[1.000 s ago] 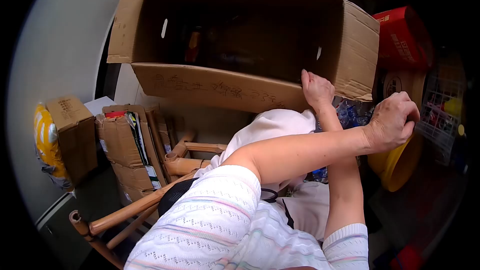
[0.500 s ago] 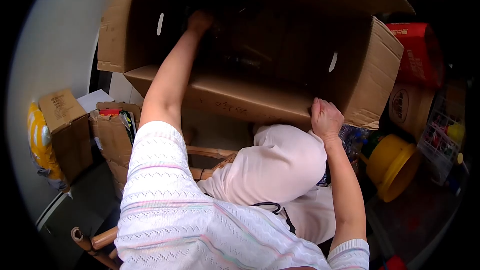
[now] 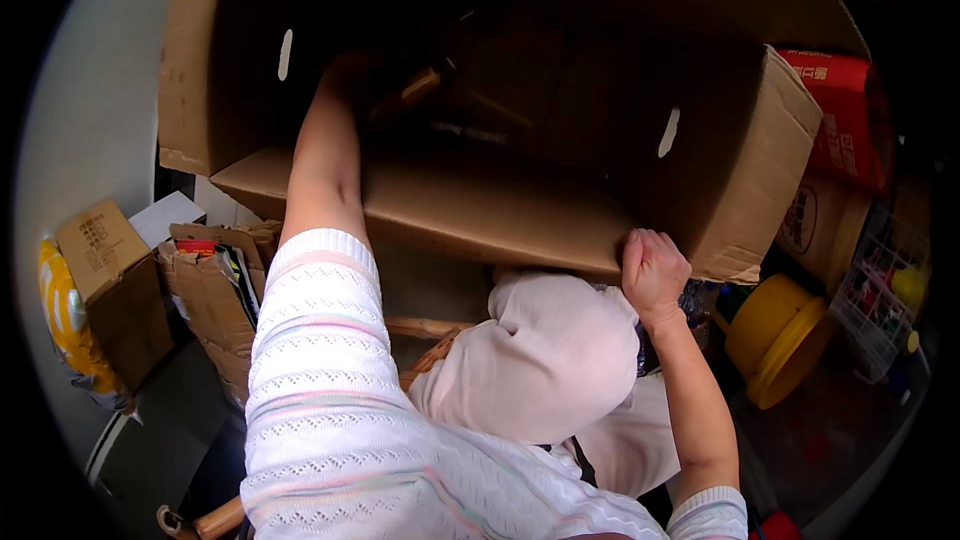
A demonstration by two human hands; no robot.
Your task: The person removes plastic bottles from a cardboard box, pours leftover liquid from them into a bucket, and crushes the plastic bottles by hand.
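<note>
A large cardboard box stands open in front of me, its flaps folded outward. My right hand is closed over the edge of the front flap, near its right end. My left arm reaches down into the dark inside of the box, where my left hand is deep in shadow and its fingers cannot be made out. Just right of that hand a small brownish-orange thing catches the light; whether the hand touches it is unclear. Faint shiny shapes lie on the dark floor of the box.
To the left stand a smaller closed carton, a yellow-and-white bag and an opened carton with papers. On the right are a red box, a yellow bucket and a clear divided case. My knee is beneath the flap.
My left hand has gone deeper into the shadow, slightly left and down. The brownish-orange thing now shows beside it. My right hand keeps its hold on the flap; the view has shifted a little.
</note>
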